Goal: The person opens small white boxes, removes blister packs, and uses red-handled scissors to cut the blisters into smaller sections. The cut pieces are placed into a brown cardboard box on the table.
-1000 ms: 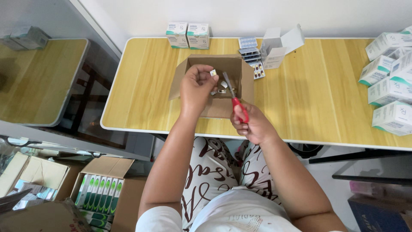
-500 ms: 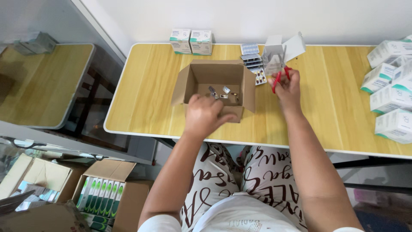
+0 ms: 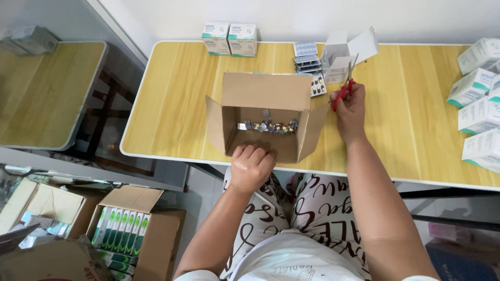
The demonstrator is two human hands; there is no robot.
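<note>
Open carton on the wooden worktop, centre, flaps spread; inside on its floor lies a heap of cut blister strips. Left hand rests on the near edge of the carton, fingers curled closed over the rim, holding nothing else; the strips lie just beyond it, apart from the fingers. Right hand sits on the worktop just right of the carton, closed round the red handles of scissors, blades pointing up and away, toward an opened white box. Blister packs stacked just left of that box, behind the carton. Two white-and-green boxes at the far edge; more of the same along the right edge. Floor, lower left: carton of green-and-white packs.
</note>
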